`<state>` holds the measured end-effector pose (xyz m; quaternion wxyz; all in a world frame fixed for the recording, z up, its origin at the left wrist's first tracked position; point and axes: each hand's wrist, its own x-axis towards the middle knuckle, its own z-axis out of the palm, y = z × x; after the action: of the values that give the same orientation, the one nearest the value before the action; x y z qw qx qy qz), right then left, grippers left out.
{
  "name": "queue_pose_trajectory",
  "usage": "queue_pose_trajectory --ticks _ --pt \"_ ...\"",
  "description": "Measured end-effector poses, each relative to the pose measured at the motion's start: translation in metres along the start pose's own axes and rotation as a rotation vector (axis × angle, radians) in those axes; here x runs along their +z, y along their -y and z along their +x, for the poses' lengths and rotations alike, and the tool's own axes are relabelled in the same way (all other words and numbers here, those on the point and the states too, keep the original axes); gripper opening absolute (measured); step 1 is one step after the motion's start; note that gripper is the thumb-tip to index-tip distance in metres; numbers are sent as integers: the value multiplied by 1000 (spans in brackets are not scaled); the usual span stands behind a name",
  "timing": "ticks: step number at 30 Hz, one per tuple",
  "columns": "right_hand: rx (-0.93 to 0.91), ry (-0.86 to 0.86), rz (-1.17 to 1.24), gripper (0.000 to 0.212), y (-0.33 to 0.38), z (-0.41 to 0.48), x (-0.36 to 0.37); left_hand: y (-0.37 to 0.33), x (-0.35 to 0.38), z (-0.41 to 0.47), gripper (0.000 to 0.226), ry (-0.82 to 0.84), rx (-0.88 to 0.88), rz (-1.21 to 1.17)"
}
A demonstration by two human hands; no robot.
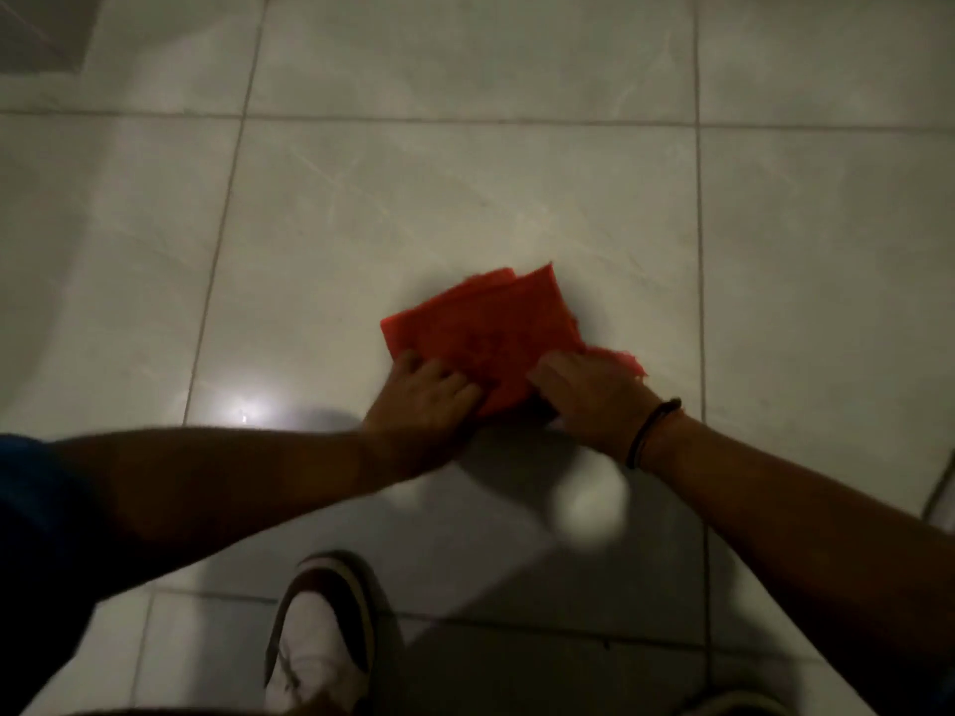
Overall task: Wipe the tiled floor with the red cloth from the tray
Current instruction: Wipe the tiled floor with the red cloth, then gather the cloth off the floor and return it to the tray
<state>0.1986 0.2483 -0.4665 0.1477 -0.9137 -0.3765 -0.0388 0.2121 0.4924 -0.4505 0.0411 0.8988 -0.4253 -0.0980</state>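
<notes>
A folded red cloth [491,333] lies flat on the pale tiled floor [465,198], near the middle of the view. My left hand [424,400] presses on the cloth's near left edge, fingers curled over it. My right hand [594,400], with a dark band on the wrist, holds the near right edge, where a frayed corner sticks out. Both arms reach forward from the bottom of the view. No tray is in view.
My shoe [320,638], white with dark trim, stands on the tiles below the hands. A darker patch [41,28] lies at the far left corner. A thin dark edge [940,488] shows at the right border. Light glare reflects off the tiles near my left arm.
</notes>
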Motion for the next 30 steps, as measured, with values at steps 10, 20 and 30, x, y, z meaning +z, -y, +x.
queue_pose_trajectory --ticks 10,20,30 --pt "412 -34 36 36 5 -8 -180 -53 -169 59 13 -142 -366 -66" --pt "752 -161 -244 12 -40 -114 -526 -229 -454 205 25 -445 -114 -204" --pt "953 -82 -600 12 -8 -343 -676 -467 -513 285 14 -470 267 -38"
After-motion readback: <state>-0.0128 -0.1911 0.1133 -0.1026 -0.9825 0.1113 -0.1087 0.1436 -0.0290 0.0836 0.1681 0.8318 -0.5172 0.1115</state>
